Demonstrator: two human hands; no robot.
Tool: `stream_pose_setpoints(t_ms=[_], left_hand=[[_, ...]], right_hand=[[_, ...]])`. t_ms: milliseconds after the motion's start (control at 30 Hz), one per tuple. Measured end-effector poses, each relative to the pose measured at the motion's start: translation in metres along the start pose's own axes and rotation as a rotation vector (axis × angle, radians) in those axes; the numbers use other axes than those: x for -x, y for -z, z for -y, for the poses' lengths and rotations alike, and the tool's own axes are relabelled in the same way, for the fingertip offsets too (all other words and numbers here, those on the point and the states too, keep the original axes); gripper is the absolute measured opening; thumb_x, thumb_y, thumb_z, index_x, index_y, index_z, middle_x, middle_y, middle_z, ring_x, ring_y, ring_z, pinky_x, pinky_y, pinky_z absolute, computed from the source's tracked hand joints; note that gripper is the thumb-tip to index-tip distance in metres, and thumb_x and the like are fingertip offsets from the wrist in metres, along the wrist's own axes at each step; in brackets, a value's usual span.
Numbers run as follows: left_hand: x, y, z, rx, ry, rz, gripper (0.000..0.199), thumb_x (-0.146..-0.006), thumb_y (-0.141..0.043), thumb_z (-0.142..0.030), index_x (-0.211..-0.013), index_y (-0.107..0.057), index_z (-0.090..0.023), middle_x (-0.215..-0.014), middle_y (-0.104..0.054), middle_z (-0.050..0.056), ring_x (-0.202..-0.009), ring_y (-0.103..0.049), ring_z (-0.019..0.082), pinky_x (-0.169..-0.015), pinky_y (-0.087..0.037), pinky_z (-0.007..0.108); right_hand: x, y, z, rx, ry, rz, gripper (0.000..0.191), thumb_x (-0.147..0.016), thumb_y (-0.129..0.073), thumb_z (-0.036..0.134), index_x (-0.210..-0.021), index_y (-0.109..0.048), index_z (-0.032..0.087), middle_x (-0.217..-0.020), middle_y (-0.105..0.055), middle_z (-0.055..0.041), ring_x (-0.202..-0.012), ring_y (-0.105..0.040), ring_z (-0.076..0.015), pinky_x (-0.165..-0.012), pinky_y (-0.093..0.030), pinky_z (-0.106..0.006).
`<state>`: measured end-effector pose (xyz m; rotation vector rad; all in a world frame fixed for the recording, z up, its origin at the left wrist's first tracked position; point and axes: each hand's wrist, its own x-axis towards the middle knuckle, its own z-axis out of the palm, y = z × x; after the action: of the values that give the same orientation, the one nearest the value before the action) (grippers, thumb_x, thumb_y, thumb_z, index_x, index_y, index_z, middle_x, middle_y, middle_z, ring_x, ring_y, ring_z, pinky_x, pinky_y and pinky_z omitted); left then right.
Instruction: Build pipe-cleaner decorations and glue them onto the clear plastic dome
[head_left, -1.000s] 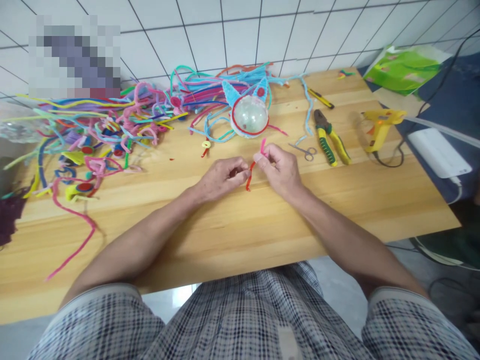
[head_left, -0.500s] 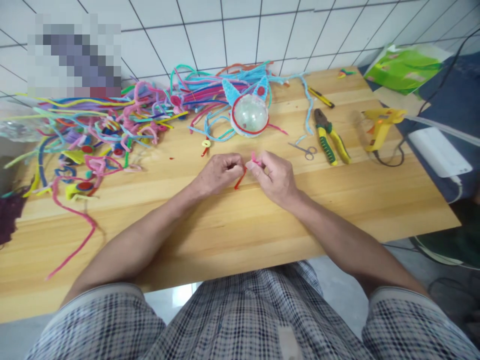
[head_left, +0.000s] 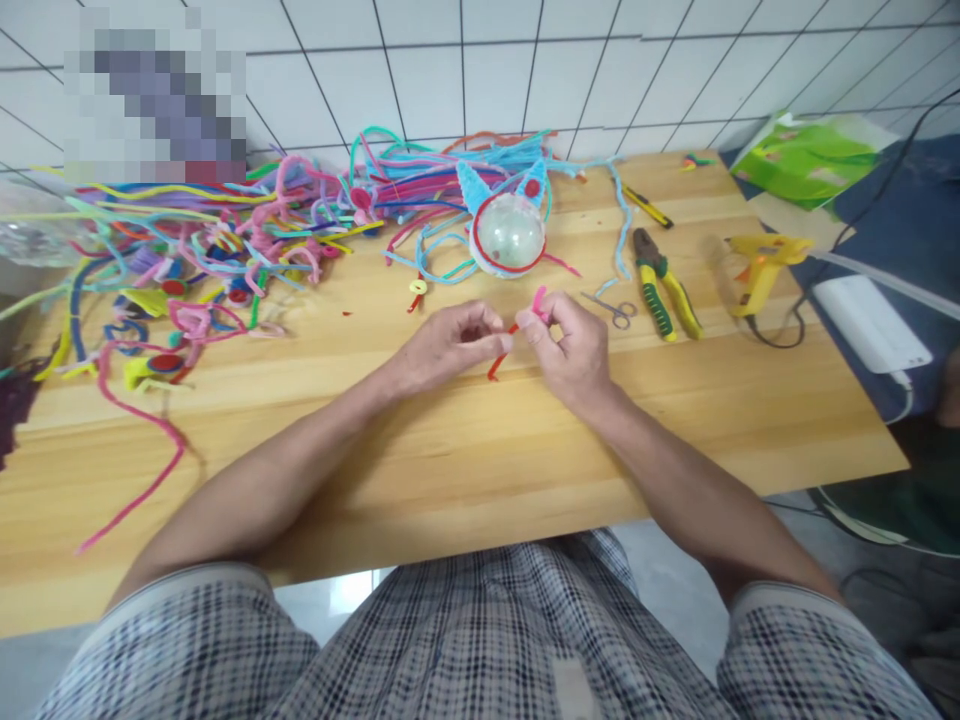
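Observation:
A short red pipe cleaner hangs between my hands, its lower end bent just above the table. My left hand has its thumb and forefinger curved around the red stem, closed at the tips. In a pinch, my right hand grips a pink pipe cleaner whose looped end pokes up over the fingers; the red one runs into the same pinch. Behind the hands sits a clear dome with a red rim and fuzzy blue ears. A small yellow ring with a red stem lies beyond my left hand.
Many coloured pipe cleaners are heaped at the left and along the tiled wall. On the right lie small scissors, pliers, a utility knife and a yellow glue gun with its cord. A white power block is beside the table.
My hands have moved slightly apart, and the left fingers have loosened from a tighter curl. More of the pink loop and the red stem shows. The view has shifted a little.

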<state>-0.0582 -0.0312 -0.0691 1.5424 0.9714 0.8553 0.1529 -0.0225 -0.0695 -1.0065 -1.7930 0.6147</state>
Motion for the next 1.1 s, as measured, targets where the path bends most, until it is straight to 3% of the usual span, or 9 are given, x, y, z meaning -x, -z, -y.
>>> stream_pose_setpoints(t_ms=[100,233,367,533,633,833,933,1100], left_hand=[[0.001,-0.005,0.004,-0.064,-0.029,0.030,0.033,-0.096,-0.075,-0.049,-0.088,-0.065,-0.018,-0.075,-0.058,-0.001,-0.070,-0.049,0.012,-0.066,-0.042,0.025],[0.002,-0.005,0.005,-0.110,-0.092,-0.056,0.029,-0.100,-0.066,-0.044,-0.086,-0.063,-0.019,-0.077,-0.057,-0.001,-0.073,-0.049,0.013,-0.071,-0.043,0.027],[0.001,-0.001,0.006,-0.078,-0.063,-0.122,0.027,-0.097,-0.065,-0.040,-0.080,-0.059,-0.020,-0.071,-0.050,-0.004,-0.066,-0.041,0.012,-0.066,-0.038,0.027],[0.000,-0.004,0.006,-0.054,-0.021,-0.037,0.038,-0.103,-0.065,-0.052,-0.084,-0.063,-0.020,-0.074,-0.055,-0.002,-0.070,-0.048,0.014,-0.067,-0.041,0.027],[0.001,-0.008,0.006,-0.119,-0.073,-0.011,0.032,-0.101,-0.065,-0.048,-0.086,-0.064,-0.019,-0.078,-0.059,-0.001,-0.073,-0.051,0.014,-0.071,-0.043,0.027],[-0.001,-0.004,0.011,-0.205,-0.199,-0.191,0.022,-0.098,-0.058,-0.035,-0.081,-0.057,-0.021,-0.074,-0.054,-0.003,-0.070,-0.047,0.014,-0.068,-0.042,0.028],[-0.004,0.003,0.015,-0.214,-0.179,-0.257,0.018,-0.093,-0.060,-0.033,-0.079,-0.057,-0.021,-0.073,-0.054,-0.002,-0.069,-0.046,0.014,-0.066,-0.040,0.027],[-0.002,0.001,0.015,-0.148,-0.108,-0.187,0.034,-0.101,-0.065,-0.046,-0.080,-0.062,-0.020,-0.070,-0.054,-0.003,-0.065,-0.045,0.013,-0.062,-0.037,0.026]], right_hand=[[0.001,-0.001,0.001,-0.019,-0.003,-0.001,0.051,-0.107,-0.065,0.064,-0.076,-0.050,0.026,-0.070,-0.054,0.0021,-0.067,-0.048,-0.0164,-0.070,-0.041,-0.035],[-0.002,0.001,-0.006,-0.076,-0.077,-0.049,0.055,-0.107,-0.064,0.069,-0.076,-0.051,0.026,-0.068,-0.052,0.0039,-0.065,-0.046,-0.0149,-0.067,-0.038,-0.034],[-0.004,-0.001,-0.015,-0.147,-0.151,-0.092,0.061,-0.104,-0.062,0.077,-0.075,-0.050,0.026,-0.065,-0.053,0.0053,-0.062,-0.044,-0.0136,-0.064,-0.036,-0.032],[-0.001,-0.004,-0.014,-0.129,-0.121,-0.064,0.063,-0.102,-0.064,0.080,-0.074,-0.051,0.026,-0.063,-0.048,0.0059,-0.061,-0.041,-0.0132,-0.063,-0.033,-0.033],[0.001,-0.005,-0.011,-0.122,-0.128,-0.027,0.061,-0.103,-0.066,0.078,-0.074,-0.053,0.025,-0.064,-0.049,0.0057,-0.061,-0.042,-0.0132,-0.063,-0.034,-0.033],[0.001,-0.007,-0.014,-0.175,-0.126,-0.099,0.062,-0.103,-0.063,0.080,-0.075,-0.052,0.026,-0.063,-0.055,0.0050,-0.060,-0.046,-0.0137,-0.062,-0.037,-0.033],[0.000,-0.005,-0.016,-0.171,-0.136,-0.133,0.060,-0.104,-0.062,0.079,-0.078,-0.052,0.026,-0.065,-0.058,0.0048,-0.062,-0.049,-0.0141,-0.065,-0.039,-0.033],[-0.001,-0.002,-0.015,-0.099,-0.098,-0.103,0.057,-0.106,-0.063,0.072,-0.075,-0.050,0.026,-0.064,-0.050,0.0057,-0.062,-0.044,-0.0134,-0.064,-0.036,-0.032]])
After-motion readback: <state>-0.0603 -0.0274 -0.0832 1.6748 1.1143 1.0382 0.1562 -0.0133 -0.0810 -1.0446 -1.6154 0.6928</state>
